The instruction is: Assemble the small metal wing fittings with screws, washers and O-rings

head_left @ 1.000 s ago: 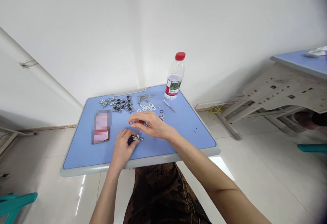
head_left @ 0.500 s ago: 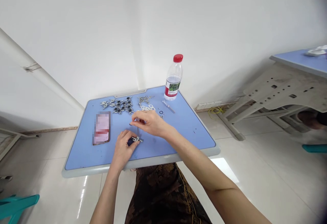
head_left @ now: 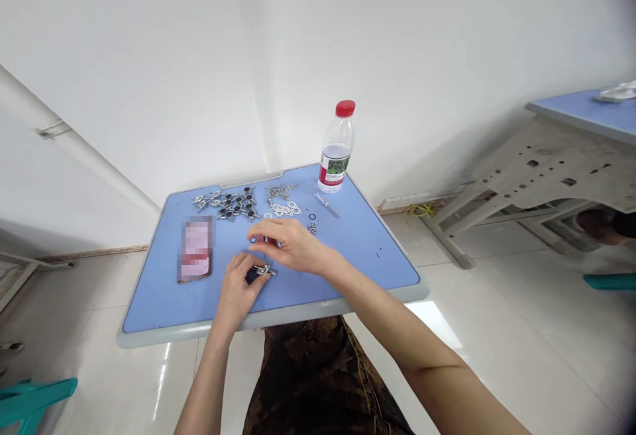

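Observation:
My left hand (head_left: 237, 287) rests near the table's front edge, gripping a small metal fitting with a dark body (head_left: 258, 271). Above it, my right hand (head_left: 284, 244) pinches a small dark rubber ring (head_left: 253, 240) at its fingertips. A thin metal pin seems to run down toward the fitting, but it is too fine to be sure. Behind my hands lie several winged metal fittings (head_left: 228, 204), a bunch of screws (head_left: 278, 191), several flat metal washers (head_left: 284, 210), a loose dark ring (head_left: 312, 216) and some small nuts (head_left: 313, 228).
The blue table (head_left: 348, 256) has a grey rim. A pixelated phone (head_left: 195, 249) lies left, a small screwdriver (head_left: 326, 205) and a red-capped water bottle (head_left: 336, 147) stand far right. Another blue table (head_left: 586, 110) stands to the right.
My hands stay in nearly the same place, with the same hold on the fitting and ring. The view has shifted slightly.

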Available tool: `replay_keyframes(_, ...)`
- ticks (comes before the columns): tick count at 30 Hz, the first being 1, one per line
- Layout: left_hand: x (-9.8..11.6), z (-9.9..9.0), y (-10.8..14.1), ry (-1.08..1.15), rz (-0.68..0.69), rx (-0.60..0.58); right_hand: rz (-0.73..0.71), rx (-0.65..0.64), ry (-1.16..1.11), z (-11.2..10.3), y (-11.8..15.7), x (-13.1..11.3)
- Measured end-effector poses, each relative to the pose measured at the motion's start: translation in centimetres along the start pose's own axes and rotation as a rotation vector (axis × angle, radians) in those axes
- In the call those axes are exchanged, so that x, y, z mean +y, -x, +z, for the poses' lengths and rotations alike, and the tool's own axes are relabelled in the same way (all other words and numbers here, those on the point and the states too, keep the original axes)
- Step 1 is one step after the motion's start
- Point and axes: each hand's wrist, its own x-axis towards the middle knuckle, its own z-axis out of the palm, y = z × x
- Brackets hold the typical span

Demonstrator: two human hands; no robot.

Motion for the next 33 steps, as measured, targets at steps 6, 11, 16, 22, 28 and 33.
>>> replay_keyframes(6, -0.1, 0.1, 0.0, 0.004, -0.003, -0.002, 0.011, -0.018, 0.021, 0.0, 0.0, 0.1)
replay_keyframes(11, 0.1, 0.0, 0.0, -0.004, -0.002, -0.006, 0.012, 0.024, -0.106, 0.0, 0.1, 0.6)
replay_keyframes(16, -0.1, 0.1, 0.0, -0.011, 0.007, 0.007, -0.006, 0.114, 0.080, 1.0, 0.2, 1.0)
replay_keyframes(22, 0.1, 0.0, 0.0, -0.007, 0.003, 0.008, 0.007, -0.139, -0.055, -0.8, 0.1, 0.2)
replay_keyframes(28, 0.0, -0.3, -0.2, 0.048, -0.020, -0.016, 0.095, -0.033, 0.067, 0.4, -0.5, 0.4)
replay_keyframes(33, -0.6, -0.6, -0.1, 0.140, -0.053, -0.012, 0.140, 0.010, 0.116, 1.0, -1.9, -0.1)
